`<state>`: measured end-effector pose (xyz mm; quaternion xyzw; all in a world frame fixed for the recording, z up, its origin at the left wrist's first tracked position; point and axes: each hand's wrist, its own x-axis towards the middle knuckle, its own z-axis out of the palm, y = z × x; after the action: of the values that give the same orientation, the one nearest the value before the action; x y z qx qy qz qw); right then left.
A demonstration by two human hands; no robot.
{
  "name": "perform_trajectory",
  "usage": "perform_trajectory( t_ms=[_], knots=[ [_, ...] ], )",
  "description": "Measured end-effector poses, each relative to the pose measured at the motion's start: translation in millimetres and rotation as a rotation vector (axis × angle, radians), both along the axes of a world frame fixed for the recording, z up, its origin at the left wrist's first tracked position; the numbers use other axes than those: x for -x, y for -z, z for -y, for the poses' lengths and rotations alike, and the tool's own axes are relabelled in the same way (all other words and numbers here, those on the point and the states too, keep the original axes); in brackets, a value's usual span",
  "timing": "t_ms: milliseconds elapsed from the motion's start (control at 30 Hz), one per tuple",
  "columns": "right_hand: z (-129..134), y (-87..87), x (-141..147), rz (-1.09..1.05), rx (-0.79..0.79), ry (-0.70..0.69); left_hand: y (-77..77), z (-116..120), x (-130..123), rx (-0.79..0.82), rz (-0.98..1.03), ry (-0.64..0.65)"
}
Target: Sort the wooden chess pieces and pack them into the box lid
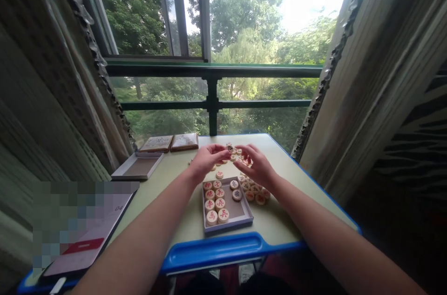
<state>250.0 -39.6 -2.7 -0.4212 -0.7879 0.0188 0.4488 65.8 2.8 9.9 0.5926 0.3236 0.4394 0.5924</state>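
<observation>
Between the thumb and fingers of my left hand [209, 157] is a round xiangqi piece [229, 147] with dark marking, raised over the table. My right hand [254, 163] is just to its right, fingers apart and curved, over a heap of loose xiangqi pieces [254, 189] that it partly hides. Nearer to me lies a shallow box tray [239, 219]. Red-marked pieces [220, 204] fill two columns along its left side, and two dark-marked pieces [236, 194] lie toward its back right. A single red-marked piece [219, 175] rests just behind the tray.
An empty box lid [138, 165] and a folded board [157, 143] lie at the back left. A tablet-like device [87, 244], partly blurred, covers the left front. The table's blue rim [216, 251] has a groove in front. Curtains hang on both sides; a window with a green railing [213, 71] stands behind.
</observation>
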Motion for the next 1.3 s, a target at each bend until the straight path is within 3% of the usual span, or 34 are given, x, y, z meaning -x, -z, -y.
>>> perform_trajectory(
  t_ms=[333, 500, 633, 767, 967, 1300],
  knots=[
    [3, 0.7, 5, -0.108, 0.007, -0.083, 8.2, 12, -9, -0.149, -0.107, 0.042],
    [0, 0.1, 2, -0.098, 0.064, -0.061, 5.3, 12, -7, -0.195, -0.165, 0.042],
    [-13, 5.6, -10, -0.042, 0.163, 0.156, 9.8, -7, 11, -0.245, -0.356, -0.142],
    [-22, 12.3, -18, 0.093, 0.29, 0.293, 26.8, -31, 36, -0.451, -0.764, -0.368],
    [-19, 15.6, -10, 0.311, 0.424, 0.252, 38.9, -38, 41, -0.447, -0.877, -0.338],
    [-19, 1.2, -27, 0.298, 0.452, 0.355, 23.7, -26, 34, -0.632, -1.102, -0.258]
  ],
)
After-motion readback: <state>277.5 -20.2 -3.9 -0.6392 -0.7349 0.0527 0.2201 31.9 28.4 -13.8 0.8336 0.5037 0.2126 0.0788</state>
